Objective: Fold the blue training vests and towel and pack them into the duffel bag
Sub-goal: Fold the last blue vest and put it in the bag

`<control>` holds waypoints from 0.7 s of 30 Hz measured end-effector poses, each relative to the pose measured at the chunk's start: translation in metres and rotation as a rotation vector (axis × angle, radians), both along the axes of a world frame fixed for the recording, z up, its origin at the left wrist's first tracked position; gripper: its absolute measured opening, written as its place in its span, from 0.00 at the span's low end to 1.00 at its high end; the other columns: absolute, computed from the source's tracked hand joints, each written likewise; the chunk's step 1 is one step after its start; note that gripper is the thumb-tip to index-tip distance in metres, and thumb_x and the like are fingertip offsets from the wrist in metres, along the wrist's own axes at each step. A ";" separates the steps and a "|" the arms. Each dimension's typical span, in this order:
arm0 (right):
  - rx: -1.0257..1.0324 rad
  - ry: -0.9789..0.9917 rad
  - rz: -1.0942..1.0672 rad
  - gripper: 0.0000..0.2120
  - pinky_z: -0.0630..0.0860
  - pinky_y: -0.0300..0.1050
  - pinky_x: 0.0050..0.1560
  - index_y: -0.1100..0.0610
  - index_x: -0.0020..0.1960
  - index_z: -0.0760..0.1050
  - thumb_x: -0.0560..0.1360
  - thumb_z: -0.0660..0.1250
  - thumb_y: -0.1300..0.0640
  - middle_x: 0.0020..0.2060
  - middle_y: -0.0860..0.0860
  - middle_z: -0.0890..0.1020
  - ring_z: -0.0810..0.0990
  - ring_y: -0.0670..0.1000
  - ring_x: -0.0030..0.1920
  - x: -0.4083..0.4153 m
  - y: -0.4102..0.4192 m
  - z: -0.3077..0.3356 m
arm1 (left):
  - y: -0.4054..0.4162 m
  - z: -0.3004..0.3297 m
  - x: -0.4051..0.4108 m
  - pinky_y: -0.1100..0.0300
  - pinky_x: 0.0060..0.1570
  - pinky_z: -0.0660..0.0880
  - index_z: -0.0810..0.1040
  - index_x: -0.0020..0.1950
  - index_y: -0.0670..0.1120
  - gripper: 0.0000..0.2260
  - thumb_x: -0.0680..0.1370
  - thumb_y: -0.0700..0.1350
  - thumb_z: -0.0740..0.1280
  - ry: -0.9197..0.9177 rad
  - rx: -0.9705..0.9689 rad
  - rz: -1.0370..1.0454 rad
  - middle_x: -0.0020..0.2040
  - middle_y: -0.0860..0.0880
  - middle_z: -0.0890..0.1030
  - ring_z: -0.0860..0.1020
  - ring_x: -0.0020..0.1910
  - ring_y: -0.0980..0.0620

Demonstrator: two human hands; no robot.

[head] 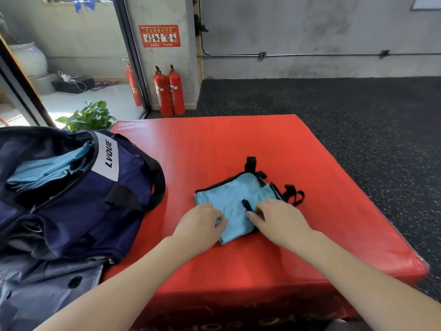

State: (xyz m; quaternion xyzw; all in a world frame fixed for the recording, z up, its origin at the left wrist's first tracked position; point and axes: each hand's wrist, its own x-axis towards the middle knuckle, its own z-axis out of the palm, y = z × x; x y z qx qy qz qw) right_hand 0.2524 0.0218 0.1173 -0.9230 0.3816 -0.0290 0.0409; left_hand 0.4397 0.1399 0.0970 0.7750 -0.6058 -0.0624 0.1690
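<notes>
A light blue training vest with black trim and black straps lies folded small on the red mat. My left hand pinches its near left edge, fingers curled on the cloth. My right hand rests on the vest's right half, fingers curled around the fabric beside a black strap end. At the left stands the open navy duffel bag with a white LVQUE label. Inside it lies folded light blue cloth.
A grey garment with buttons lies under the bag at the lower left. A potted plant and red fire extinguishers stand beyond the mat. Dark speckled floor spreads to the right.
</notes>
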 end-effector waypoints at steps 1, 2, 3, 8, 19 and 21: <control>0.000 -0.009 0.010 0.20 0.70 0.49 0.51 0.50 0.52 0.75 0.81 0.54 0.36 0.51 0.48 0.80 0.78 0.54 0.56 -0.001 -0.006 -0.002 | 0.003 0.003 -0.008 0.55 0.40 0.70 0.76 0.36 0.46 0.18 0.81 0.55 0.63 0.003 0.005 -0.029 0.37 0.52 0.71 0.70 0.37 0.54; 0.014 -0.015 0.027 0.22 0.70 0.49 0.54 0.49 0.55 0.76 0.80 0.52 0.35 0.54 0.47 0.80 0.77 0.54 0.59 -0.004 -0.011 -0.005 | 0.007 0.005 -0.017 0.55 0.41 0.71 0.79 0.39 0.46 0.18 0.81 0.57 0.63 0.017 0.015 -0.071 0.38 0.52 0.73 0.71 0.37 0.54; 0.043 -0.019 0.054 0.26 0.70 0.50 0.59 0.49 0.59 0.76 0.79 0.51 0.33 0.59 0.47 0.79 0.75 0.53 0.63 -0.007 -0.015 -0.008 | 0.011 0.007 -0.026 0.56 0.43 0.72 0.81 0.42 0.46 0.18 0.81 0.58 0.63 0.046 0.029 -0.123 0.39 0.52 0.76 0.73 0.39 0.55; 0.219 -0.219 0.208 0.34 0.64 0.44 0.72 0.45 0.66 0.74 0.73 0.54 0.24 0.66 0.40 0.73 0.66 0.43 0.71 -0.019 -0.008 -0.013 | 0.022 0.008 -0.032 0.57 0.57 0.73 0.83 0.59 0.54 0.17 0.79 0.63 0.63 0.149 0.048 -0.289 0.51 0.57 0.83 0.75 0.53 0.58; 0.282 -0.219 0.371 0.07 0.74 0.43 0.49 0.43 0.44 0.69 0.70 0.67 0.49 0.48 0.43 0.78 0.75 0.44 0.45 -0.028 0.007 -0.012 | 0.029 0.010 0.014 0.58 0.71 0.55 0.74 0.70 0.60 0.36 0.67 0.77 0.64 -0.050 0.140 -0.279 0.67 0.62 0.71 0.63 0.69 0.61; 0.379 -0.274 0.283 0.06 0.75 0.43 0.46 0.43 0.42 0.70 0.70 0.68 0.49 0.48 0.43 0.81 0.77 0.44 0.42 -0.028 0.009 -0.009 | 0.028 0.008 0.012 0.59 0.69 0.57 0.74 0.70 0.59 0.36 0.68 0.77 0.61 -0.141 0.131 -0.300 0.65 0.61 0.72 0.66 0.66 0.60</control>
